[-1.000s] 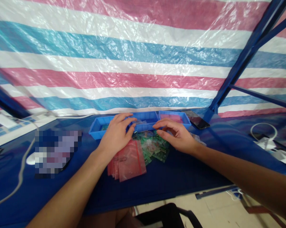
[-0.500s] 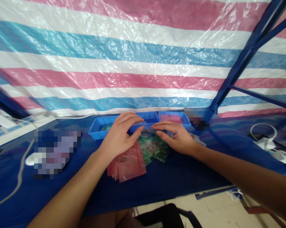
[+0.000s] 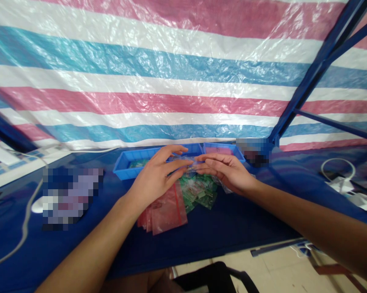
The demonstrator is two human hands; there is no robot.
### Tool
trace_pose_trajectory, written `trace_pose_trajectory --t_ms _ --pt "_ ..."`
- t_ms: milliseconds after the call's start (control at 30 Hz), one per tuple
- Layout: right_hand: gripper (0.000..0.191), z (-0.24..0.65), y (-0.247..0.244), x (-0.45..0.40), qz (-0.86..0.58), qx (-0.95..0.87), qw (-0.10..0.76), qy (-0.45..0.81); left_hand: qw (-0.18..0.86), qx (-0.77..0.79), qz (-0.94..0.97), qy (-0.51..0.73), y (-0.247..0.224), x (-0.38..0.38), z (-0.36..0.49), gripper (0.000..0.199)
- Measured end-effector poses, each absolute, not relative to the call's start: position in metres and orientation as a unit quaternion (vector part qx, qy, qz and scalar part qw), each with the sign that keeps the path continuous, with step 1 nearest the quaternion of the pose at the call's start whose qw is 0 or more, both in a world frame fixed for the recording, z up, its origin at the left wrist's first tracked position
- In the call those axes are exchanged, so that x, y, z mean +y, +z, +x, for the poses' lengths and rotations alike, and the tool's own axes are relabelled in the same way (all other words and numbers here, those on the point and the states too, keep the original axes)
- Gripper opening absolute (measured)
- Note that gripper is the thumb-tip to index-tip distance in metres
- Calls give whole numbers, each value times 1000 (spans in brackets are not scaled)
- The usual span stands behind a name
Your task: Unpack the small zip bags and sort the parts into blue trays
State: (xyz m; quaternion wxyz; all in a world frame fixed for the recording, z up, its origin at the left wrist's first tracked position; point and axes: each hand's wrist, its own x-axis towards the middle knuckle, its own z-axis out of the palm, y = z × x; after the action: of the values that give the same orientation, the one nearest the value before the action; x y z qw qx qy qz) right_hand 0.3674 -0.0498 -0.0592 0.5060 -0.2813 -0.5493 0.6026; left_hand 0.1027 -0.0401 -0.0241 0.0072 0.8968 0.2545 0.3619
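My left hand (image 3: pixel 159 173) is raised over the red plastic bags (image 3: pixel 168 211), its fingers apart, with the index fingertip close to a small clear plastic piece (image 3: pixel 189 160). My right hand (image 3: pixel 228 171) has its fingers pressed together at the right side of that clear piece. Below both hands lies a pile of green items in clear bags (image 3: pixel 198 191). Behind them stand a long blue tray (image 3: pixel 125 173) with green items inside and a smaller blue tray (image 3: pixel 240 151) holding pink bags.
On the left are a blurred-out object (image 3: pixel 73 195), a white rounded thing (image 3: pixel 38 204) and a cable (image 3: pixel 26 224). White plugs (image 3: pixel 342 184) lie at the right. Striped sheeting (image 3: pixel 171 81) hangs behind the blue table (image 3: pixel 226 228).
The fingertips of both hands have come closer together, and the left fingers have straightened. Clear plastic now shows between the hands. More clear plastic shows beneath my right hand.
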Motion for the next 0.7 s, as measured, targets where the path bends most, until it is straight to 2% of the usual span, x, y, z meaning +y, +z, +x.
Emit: trace_pose_trajectory --t_ms 133,367,500,700 --pt "36 367 -57 -52 -289 -554 493 606 13 267 889 372 -22 -43 104 25" --pt "30 369 -60 -48 -305 -638 519 480 62 306 877 366 -24 -45 105 33" --pt "25 368 -62 -47 -295 -648 513 479 93 318 863 381 -24 -47 107 36" --pt "27 368 -68 -48 -319 -661 481 479 179 318 835 411 -24 -48 112 37"
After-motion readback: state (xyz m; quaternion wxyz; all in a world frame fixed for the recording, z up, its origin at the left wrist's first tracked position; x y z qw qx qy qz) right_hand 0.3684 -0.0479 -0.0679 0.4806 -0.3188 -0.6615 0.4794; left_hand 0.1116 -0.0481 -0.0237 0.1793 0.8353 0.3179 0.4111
